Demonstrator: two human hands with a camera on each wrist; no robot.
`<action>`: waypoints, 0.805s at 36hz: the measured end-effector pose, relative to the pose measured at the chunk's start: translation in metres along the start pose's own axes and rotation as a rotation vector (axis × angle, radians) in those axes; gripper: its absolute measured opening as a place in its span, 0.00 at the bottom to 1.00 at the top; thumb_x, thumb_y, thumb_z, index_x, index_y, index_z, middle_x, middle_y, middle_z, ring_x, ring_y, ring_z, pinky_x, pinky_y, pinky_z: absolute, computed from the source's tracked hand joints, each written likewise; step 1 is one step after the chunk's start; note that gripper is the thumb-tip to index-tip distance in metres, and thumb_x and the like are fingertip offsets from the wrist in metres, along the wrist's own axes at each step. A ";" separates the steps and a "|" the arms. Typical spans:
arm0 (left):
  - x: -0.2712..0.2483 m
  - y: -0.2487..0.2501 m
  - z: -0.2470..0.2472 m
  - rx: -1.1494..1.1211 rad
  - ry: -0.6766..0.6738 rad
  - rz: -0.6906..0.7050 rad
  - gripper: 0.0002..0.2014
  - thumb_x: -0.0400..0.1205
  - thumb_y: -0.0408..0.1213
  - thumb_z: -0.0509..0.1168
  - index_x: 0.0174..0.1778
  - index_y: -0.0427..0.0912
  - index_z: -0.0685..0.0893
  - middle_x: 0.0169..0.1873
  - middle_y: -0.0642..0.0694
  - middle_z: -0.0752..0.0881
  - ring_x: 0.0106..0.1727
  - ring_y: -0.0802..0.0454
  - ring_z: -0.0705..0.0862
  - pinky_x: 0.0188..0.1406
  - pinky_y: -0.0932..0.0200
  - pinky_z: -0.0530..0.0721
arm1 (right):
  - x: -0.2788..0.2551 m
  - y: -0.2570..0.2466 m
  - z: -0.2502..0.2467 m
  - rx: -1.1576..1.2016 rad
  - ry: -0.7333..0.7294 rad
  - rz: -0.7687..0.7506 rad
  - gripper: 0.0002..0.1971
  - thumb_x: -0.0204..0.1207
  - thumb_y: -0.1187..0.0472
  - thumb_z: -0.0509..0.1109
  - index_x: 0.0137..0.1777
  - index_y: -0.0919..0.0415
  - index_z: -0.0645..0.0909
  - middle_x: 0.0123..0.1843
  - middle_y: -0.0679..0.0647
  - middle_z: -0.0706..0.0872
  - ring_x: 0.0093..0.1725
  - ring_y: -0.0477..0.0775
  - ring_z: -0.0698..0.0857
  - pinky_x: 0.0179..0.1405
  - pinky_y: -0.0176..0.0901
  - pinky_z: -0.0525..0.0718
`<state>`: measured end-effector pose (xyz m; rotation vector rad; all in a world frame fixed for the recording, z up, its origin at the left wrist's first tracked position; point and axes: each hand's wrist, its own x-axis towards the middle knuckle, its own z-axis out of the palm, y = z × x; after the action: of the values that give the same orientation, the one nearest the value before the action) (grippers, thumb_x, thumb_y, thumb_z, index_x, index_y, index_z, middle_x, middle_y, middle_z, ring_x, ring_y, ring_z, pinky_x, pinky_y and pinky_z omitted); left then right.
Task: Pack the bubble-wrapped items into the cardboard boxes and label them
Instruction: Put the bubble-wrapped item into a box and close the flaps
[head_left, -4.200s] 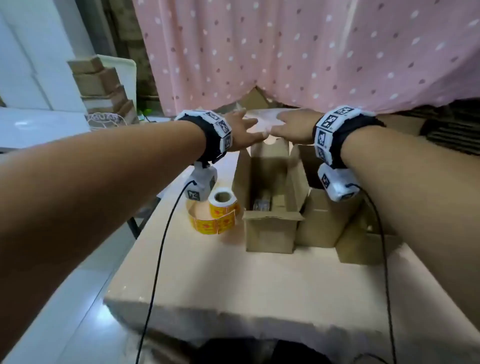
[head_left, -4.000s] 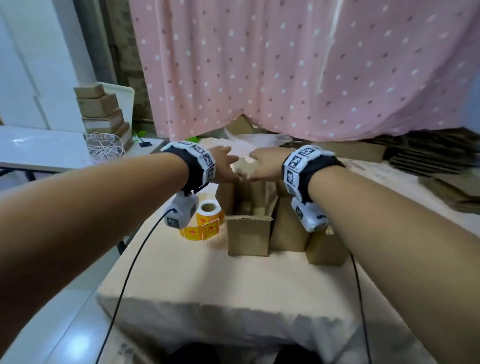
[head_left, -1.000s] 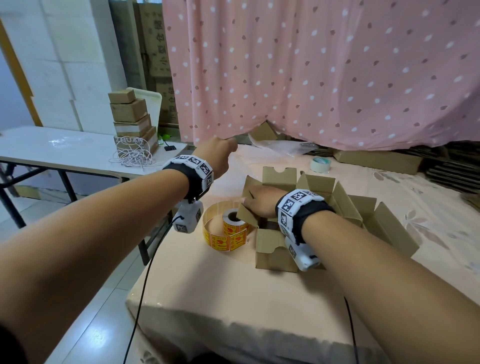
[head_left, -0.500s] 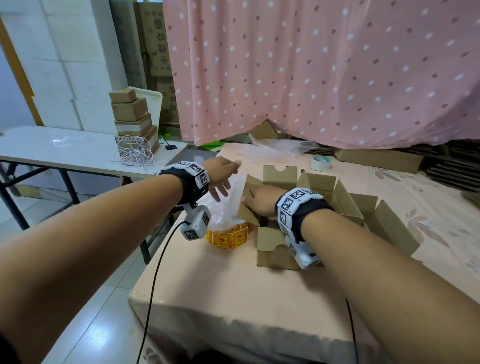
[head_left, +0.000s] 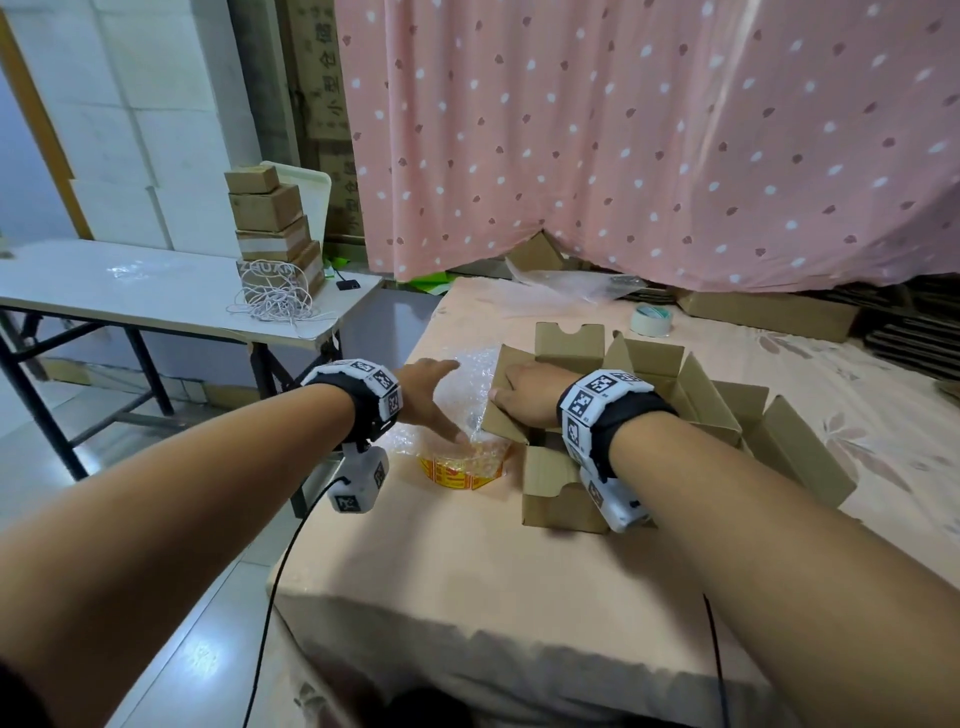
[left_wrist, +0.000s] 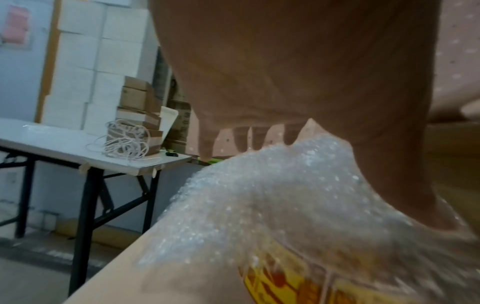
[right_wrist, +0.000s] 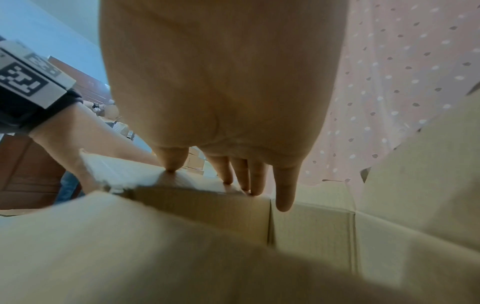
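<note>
Bubble wrap lies draped over the label roll, just left of the near box: light, soft, probably slippery, so gather a fold; left hand flat on it, right hand likewise flat, pressing the box's left flap.

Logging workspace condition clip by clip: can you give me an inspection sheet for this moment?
Surface: table under a peach cloth.
Job's things: open cardboard boxes in a row; bubble wrap draped over the label roll.
Clutter: tape roll and loose plastic sheet toward the far edge.
Hands: left hand lies on the bubble wrap, fingers straight; right hand presses the nearest box's flap.
Cables: a black cable hangs from each wrist camera.
Surroundings: pink dotted curtain; side table with stacked boxes and a coiled cord.
</note>
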<state>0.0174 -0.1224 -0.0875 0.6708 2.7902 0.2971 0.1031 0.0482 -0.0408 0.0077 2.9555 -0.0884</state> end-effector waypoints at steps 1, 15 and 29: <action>-0.001 0.005 0.002 0.037 0.013 0.053 0.65 0.64 0.62 0.81 0.88 0.52 0.45 0.87 0.45 0.54 0.86 0.43 0.57 0.83 0.40 0.61 | 0.000 0.000 0.000 -0.002 0.001 -0.003 0.25 0.89 0.46 0.52 0.74 0.66 0.72 0.73 0.64 0.78 0.67 0.64 0.79 0.66 0.52 0.78; -0.001 0.023 0.015 0.204 0.186 0.220 0.16 0.84 0.48 0.66 0.62 0.42 0.83 0.58 0.42 0.86 0.61 0.40 0.83 0.52 0.53 0.77 | -0.004 0.008 0.000 0.059 0.021 -0.055 0.22 0.89 0.50 0.52 0.70 0.67 0.75 0.72 0.65 0.78 0.67 0.65 0.79 0.63 0.50 0.76; -0.001 0.031 -0.023 -0.301 0.305 0.009 0.15 0.87 0.35 0.57 0.61 0.33 0.84 0.60 0.34 0.87 0.62 0.36 0.82 0.65 0.46 0.79 | 0.002 0.017 0.005 0.080 0.033 -0.066 0.25 0.89 0.46 0.50 0.73 0.64 0.72 0.73 0.64 0.77 0.66 0.64 0.79 0.61 0.51 0.76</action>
<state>0.0243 -0.0991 -0.0580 0.6079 2.9281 0.8672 0.1022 0.0646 -0.0470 -0.0785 2.9837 -0.2172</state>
